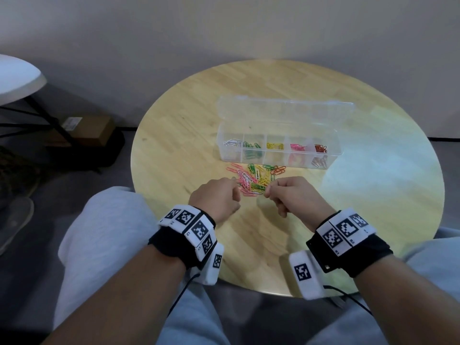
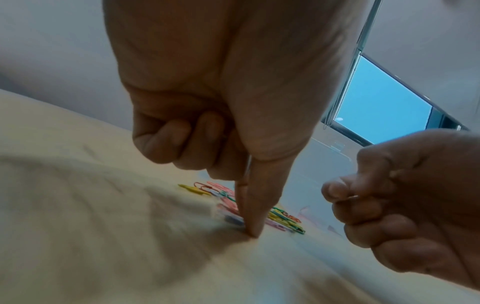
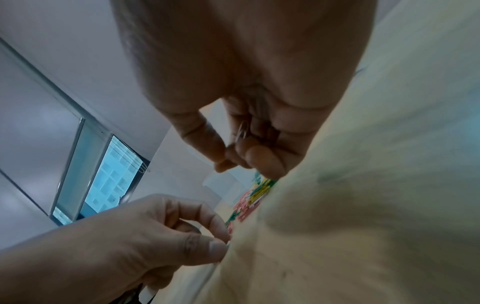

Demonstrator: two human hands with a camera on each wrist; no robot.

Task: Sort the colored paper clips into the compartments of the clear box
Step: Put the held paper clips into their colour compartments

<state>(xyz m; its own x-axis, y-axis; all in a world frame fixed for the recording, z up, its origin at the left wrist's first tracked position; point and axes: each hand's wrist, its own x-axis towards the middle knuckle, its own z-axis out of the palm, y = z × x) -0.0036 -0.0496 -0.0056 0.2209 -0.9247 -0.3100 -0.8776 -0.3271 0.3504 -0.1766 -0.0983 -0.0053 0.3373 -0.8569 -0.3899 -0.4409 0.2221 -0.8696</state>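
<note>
The clear box stands open at the table's middle, its compartments holding white, green, yellow, pink and red clips. A loose pile of colored paper clips lies just in front of it. My left hand is at the pile's left edge; thumb and forefinger press down to the table and pinch a thin pale clip, the other fingers curled. My right hand hovers at the pile's right edge, its fingers curled around a silver paper clip.
The box's clear lid leans back behind the compartments. The round wooden table ends close to my knees. A white table with black legs and a cardboard box stand on the floor to the left.
</note>
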